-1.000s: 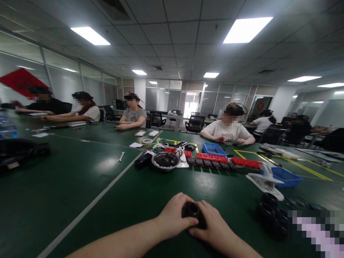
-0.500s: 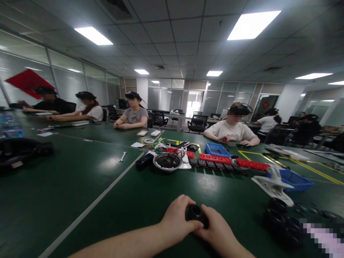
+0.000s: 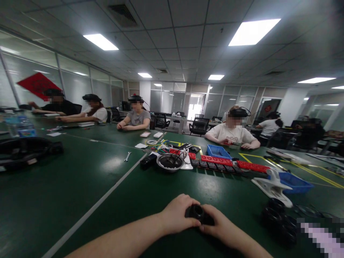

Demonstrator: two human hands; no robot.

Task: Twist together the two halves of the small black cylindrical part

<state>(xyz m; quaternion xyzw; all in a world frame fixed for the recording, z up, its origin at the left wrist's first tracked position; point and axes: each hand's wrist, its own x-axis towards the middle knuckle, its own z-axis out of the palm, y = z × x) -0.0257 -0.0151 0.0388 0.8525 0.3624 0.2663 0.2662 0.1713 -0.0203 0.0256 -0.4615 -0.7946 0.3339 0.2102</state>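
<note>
A small black round part [image 3: 198, 212] with a hollow top sits between my two hands, low over the green table [image 3: 107, 200]. My left hand [image 3: 178, 214] wraps round its left side, fingers behind and thumb in front. On the right side, my right hand [image 3: 219, 222] grips the same black part, its fingers curled round it. The underside of the part is hidden by the hands. To the right stand several black ring-shaped parts [image 3: 281, 220].
Beyond my hands are a metal bowl [image 3: 170, 162], a black handheld device [image 3: 148, 161], red strips [image 3: 216, 160], blue trays [image 3: 295, 182] and a white clamp stand [image 3: 274, 184]. A wrench [image 3: 127, 156] lies left. A person [image 3: 233, 132] sits across the table.
My right hand has shifted slightly right and turned on the black part. The left hand has hardly moved. The camera view has turned a little to the left and up.
</note>
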